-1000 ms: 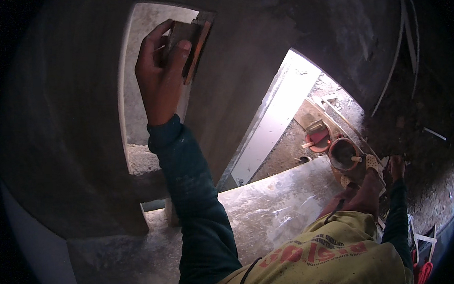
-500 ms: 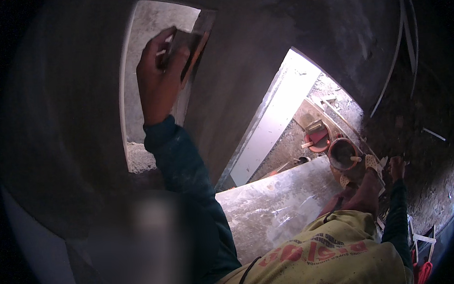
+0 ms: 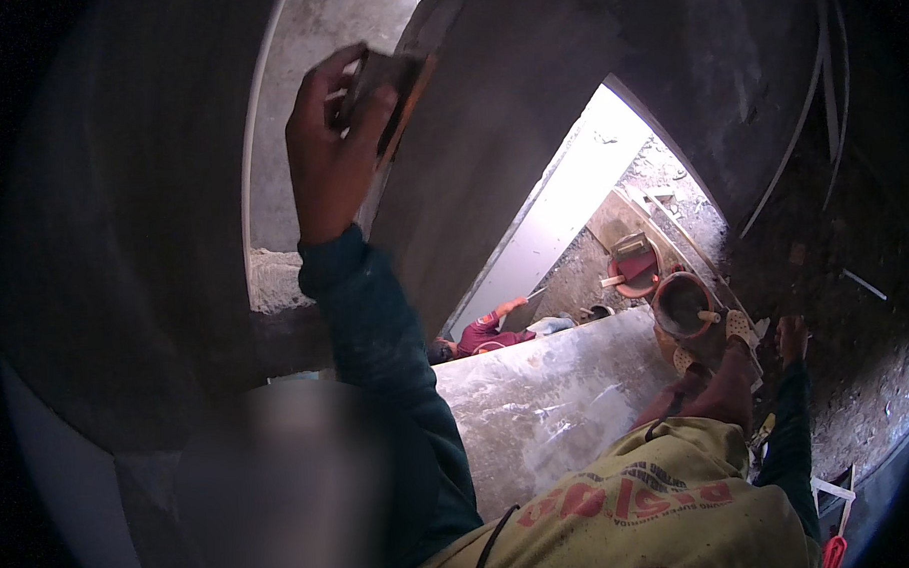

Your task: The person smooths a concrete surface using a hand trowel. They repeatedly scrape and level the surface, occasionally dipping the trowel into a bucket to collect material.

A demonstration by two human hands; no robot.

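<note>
My left hand (image 3: 339, 128) is raised against the grey plastered wall (image 3: 497, 62), with its fingers round a dark flat rectangular block (image 3: 387, 74) that has an orange-brown edge, perhaps a plastering float. The block is at the right edge of the tall opening (image 3: 291, 200) in the wall. My right hand (image 3: 793, 338) is low at the far right beside my lower legs and sandals. Its fingers are curled on something I cannot make out.
A grey ledge (image 3: 539, 401) crosses below a triangular bright opening with a white board (image 3: 572, 200). Beyond it a person in maroon (image 3: 486, 333) is low down near orange buckets (image 3: 684, 306), tools and wooden planks (image 3: 663, 227). A red bundle (image 3: 834, 551) lies at the lower right.
The view has shifted slightly. My left hand, still on the block, has moved a little right in the picture. A person in maroon has come into view beyond the ledge.
</note>
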